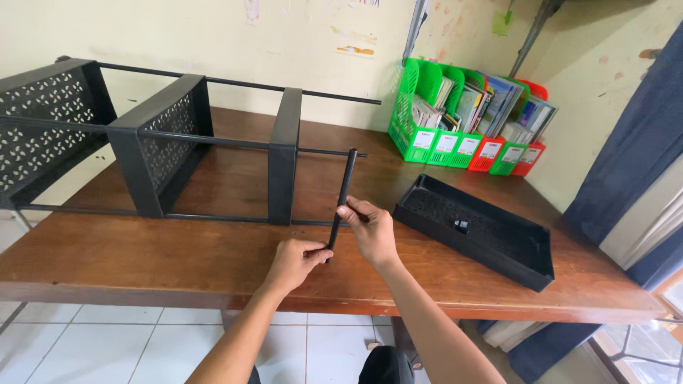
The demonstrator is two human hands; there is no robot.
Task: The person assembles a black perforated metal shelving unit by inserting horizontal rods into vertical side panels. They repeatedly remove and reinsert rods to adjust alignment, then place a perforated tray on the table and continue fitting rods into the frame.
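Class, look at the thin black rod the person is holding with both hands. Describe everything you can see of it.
The black rod is a slim, straight, round tube, plain matte black, metal or plastic by its look. It stands tilted, top end leaning away to the right, above the wooden table. The left hand grips its lower end; the right hand pinches it at the middle. Its upper part crosses in front of the black shelf rack lying on its side.

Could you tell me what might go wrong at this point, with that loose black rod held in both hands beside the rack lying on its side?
1. Both the left hand and right hand grip the black rod low down, so its free top end could swing into the rack.
2. The rack's thin rails stick out unsupported and might bend if knocked.
3. The black tray sits near the table edge; an elbow could push it off.
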